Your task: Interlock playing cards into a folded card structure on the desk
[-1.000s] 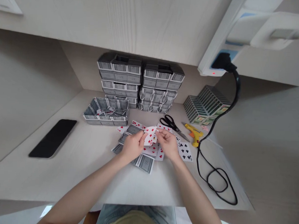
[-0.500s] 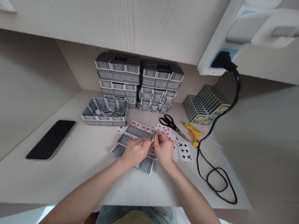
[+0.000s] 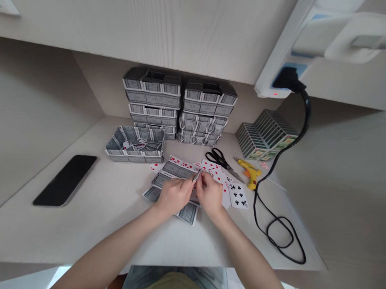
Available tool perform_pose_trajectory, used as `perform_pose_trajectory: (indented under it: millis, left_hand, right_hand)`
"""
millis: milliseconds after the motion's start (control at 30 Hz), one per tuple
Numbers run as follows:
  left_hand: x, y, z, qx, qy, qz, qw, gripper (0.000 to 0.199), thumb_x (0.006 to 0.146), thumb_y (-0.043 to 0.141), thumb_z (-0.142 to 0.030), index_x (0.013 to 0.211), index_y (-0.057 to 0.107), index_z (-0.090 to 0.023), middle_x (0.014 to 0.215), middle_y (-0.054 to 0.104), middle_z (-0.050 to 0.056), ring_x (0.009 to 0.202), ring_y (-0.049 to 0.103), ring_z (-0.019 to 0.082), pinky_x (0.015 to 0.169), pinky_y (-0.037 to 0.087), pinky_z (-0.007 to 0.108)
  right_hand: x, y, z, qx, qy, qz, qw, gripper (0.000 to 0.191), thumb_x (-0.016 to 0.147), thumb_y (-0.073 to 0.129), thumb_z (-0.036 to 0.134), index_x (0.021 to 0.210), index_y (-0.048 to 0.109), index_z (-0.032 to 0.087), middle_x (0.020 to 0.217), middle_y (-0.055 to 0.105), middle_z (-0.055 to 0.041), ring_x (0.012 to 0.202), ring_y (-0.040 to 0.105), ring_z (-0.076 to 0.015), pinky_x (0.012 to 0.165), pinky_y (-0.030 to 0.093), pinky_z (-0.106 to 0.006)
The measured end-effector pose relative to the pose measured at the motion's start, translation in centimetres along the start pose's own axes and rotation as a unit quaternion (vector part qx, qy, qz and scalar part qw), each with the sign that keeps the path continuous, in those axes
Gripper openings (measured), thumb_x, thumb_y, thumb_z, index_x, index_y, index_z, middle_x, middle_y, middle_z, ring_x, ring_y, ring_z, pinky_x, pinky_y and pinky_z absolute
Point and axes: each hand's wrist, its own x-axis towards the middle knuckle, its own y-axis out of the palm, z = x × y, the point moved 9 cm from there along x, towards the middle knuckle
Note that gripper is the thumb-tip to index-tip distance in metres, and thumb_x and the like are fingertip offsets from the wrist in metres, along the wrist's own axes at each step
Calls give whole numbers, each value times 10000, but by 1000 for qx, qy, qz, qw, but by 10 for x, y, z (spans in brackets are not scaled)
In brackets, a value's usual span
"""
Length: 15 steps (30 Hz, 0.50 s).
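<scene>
Between my two hands a small folded playing card (image 3: pixel 196 175) stands on edge. My left hand (image 3: pixel 175 195) is closed on its left side, and the fingers of my right hand (image 3: pixel 211 193) pinch it from the right. Below them lies a spread of playing cards, some showing grey patterned backs (image 3: pixel 172 169) and others face up, such as a six of clubs (image 3: pixel 238 195) at the right edge. My wrists rest low over the pile and hide part of it.
Behind the cards are an open box made of cards (image 3: pixel 135 157) with scraps inside, and stacked card boxes (image 3: pixel 204 106). Black scissors (image 3: pixel 218 158), a yellow glue gun (image 3: pixel 251 172) and its looping black cable (image 3: pixel 281 220) lie right. A phone (image 3: pixel 65 180) lies left.
My right hand has shifted slightly left, closer to my left hand, and the folded card has turned a little between the fingers. The other things stay where they were.
</scene>
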Motion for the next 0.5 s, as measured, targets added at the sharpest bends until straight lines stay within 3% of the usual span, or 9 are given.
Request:
perform_pose_trajectory:
  millis: [67, 133, 300, 367, 500]
  left_hand:
    - [0, -1, 1, -3, -4, -2, 1000, 156, 852, 426, -200, 812, 569, -152, 525, 585, 9, 489, 550, 129, 510, 351, 249]
    - [1, -2, 11, -7, -42, -10, 999, 218, 855, 423, -227, 682, 542, -168, 487, 554, 2, 454, 519, 119, 490, 329, 245]
    - [1, -8, 29, -18, -110, -38, 993, 318, 854, 428, -273, 552, 459, -180, 429, 490, -15, 405, 460, 99, 470, 295, 236]
    - [0, -7, 28, -16, -115, -42, 992, 320, 855, 429, -269, 548, 456, -180, 426, 487, -15, 403, 453, 99, 468, 289, 237]
    - [-2, -4, 16, -18, -87, -37, 995, 310, 858, 424, -251, 560, 473, -178, 437, 498, -13, 412, 458, 101, 476, 294, 238]
  right_hand:
    - [-3, -2, 3, -18, -5, -17, 1000, 246, 809, 416, 301, 860, 618, 170, 730, 663, -71, 634, 608, -181, 618, 454, -278]
    - [-1, -1, 2, 35, 6, -11, 999, 232, 804, 431, 308, 887, 602, 175, 750, 666, -67, 641, 607, -176, 620, 463, -275]
    - [8, 14, 0, 162, 27, 98, 982, 209, 787, 451, 328, 753, 580, 167, 641, 623, -23, 556, 560, -142, 519, 438, -231]
    - [8, 14, 3, 119, 6, 108, 987, 229, 802, 428, 319, 727, 582, 167, 604, 601, -17, 531, 541, -135, 514, 417, -226]
    - [-1, 10, 8, -85, -32, 51, 995, 252, 821, 391, 276, 756, 605, 160, 579, 603, -41, 484, 529, -142, 505, 372, -239]
